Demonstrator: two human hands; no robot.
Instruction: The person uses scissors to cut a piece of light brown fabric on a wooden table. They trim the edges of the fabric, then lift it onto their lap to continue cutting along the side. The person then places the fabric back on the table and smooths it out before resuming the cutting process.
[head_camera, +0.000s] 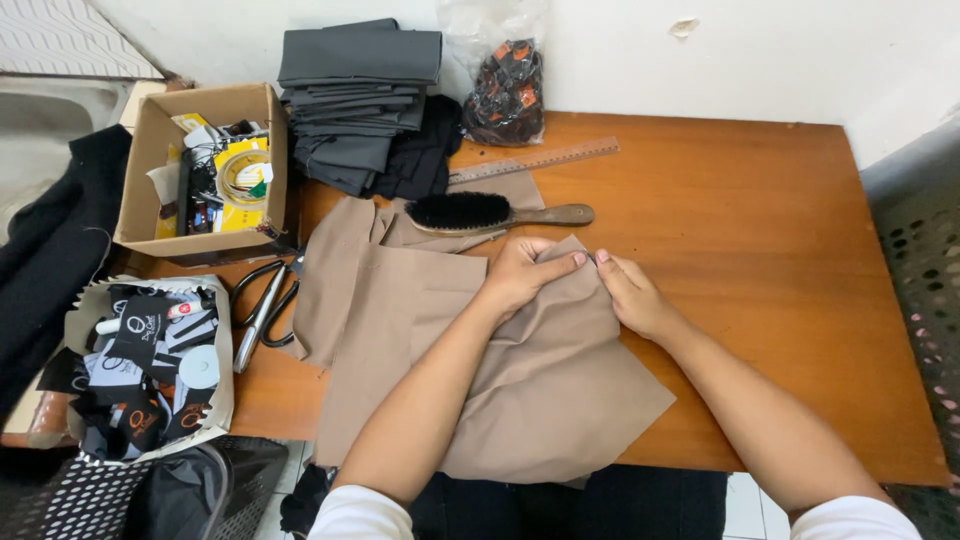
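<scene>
Tan fabric pieces (400, 320) lie spread on a wooden table (760, 250). My left hand (525, 272) rests on the top piece and pinches a fold near its upper corner. My right hand (632, 295) grips the same piece's edge just to the right, thumb and fingers closed on the cloth. The fingertips of both hands almost meet at the fold. A dark-bristled brush with a wooden handle (490, 212) lies just behind my hands.
A ruler (535, 161) lies behind the brush. Folded grey and black cloth (360, 100) is stacked at the back, beside a plastic bag of dark items (505, 90). Cardboard box (200, 165), scissors (262, 310) and a tray of labels (150, 360) sit left.
</scene>
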